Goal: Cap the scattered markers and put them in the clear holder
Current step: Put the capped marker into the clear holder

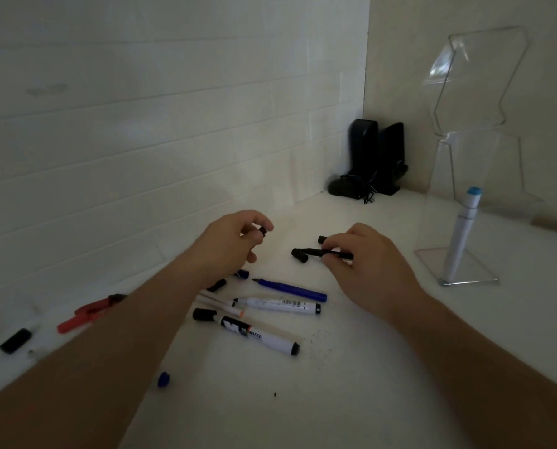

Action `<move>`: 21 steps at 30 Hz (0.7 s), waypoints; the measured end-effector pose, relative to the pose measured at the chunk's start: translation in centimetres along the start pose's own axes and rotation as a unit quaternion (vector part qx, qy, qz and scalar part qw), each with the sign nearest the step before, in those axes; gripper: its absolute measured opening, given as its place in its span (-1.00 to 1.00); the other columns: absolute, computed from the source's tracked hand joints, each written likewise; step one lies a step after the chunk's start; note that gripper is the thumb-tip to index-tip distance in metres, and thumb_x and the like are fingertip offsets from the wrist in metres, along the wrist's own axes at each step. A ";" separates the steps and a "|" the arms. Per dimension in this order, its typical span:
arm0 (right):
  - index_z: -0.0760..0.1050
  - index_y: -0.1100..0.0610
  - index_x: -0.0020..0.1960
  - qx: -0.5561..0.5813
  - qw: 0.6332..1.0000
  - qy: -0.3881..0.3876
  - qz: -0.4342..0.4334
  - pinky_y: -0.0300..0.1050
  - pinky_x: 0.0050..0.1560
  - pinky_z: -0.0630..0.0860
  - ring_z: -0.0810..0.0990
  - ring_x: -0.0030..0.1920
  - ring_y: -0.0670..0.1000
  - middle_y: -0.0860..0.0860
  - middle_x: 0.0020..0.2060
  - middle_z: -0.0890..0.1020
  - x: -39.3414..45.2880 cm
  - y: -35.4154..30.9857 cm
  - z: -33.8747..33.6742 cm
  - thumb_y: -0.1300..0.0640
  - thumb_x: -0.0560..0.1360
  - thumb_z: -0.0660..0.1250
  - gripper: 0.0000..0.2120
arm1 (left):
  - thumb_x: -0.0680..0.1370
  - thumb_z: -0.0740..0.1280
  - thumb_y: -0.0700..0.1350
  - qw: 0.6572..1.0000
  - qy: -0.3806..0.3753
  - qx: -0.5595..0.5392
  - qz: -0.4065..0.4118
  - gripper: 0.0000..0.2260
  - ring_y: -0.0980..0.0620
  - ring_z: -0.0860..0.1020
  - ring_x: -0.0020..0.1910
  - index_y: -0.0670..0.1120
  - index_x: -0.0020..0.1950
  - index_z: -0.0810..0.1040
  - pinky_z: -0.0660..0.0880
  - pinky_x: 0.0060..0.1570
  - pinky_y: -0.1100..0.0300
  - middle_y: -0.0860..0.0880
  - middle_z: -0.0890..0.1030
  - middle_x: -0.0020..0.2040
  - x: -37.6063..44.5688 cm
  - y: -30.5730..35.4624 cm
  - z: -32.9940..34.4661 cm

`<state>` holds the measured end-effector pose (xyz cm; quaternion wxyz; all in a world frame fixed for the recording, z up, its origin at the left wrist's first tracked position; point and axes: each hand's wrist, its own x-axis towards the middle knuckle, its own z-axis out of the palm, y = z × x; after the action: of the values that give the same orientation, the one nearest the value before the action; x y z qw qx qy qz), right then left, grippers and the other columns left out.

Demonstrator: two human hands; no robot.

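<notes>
Now, head view: right hand [364, 264] pinching a thin black marker [322, 253] between thumb and fingertips, held level just above the white table [351, 377], capped end pointing left. Small black cap [322, 239] lying just behind that marker, close to the fingers. Left hand [228, 244] raised, fingers curled, pinching a tiny dark cap [263, 231] at the fingertips. Between and below the forearms, scattered on the table: blue marker [291, 290], uncapped, tip pointing left; white marker with a barcode [278, 305] just beside it; fat white marker with a black cap [246, 330] nearest the camera. Red marker [82, 317] off to the left, partly hidden by the left forearm; black cap [14, 341] further left; blue cap [163, 379] near the left forearm. Clear holder [465, 254] standing at right, well apart from the scatter, with one white marker topped in light blue [461, 234] leaning upright inside. Black speakers [377, 157] parked in the far corner.
</notes>
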<state>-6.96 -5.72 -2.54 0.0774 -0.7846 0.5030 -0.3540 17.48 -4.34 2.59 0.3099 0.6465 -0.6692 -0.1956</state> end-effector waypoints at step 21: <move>0.70 -0.16 0.01 0.033 0.999 0.019 -0.023 -0.10 -0.08 0.58 0.55 -0.13 -0.13 -0.17 -0.16 0.55 -0.8 -1.1 -0.3 -0.10 0.48 0.47 -0.88 | 0.54 0.47 -0.06 0.996 0.094 -0.006 0.001 -0.83 0.24 0.61 -0.01 0.14 0.10 0.67 0.50 0.13 0.28 0.21 0.68 -0.04 -4.7 0.5 4.4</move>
<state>-6.57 -4.42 -2.18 0.0854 -0.7860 0.4746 -0.3867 14.01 -0.25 -1.07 0.3755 0.6594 -0.6367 -0.1370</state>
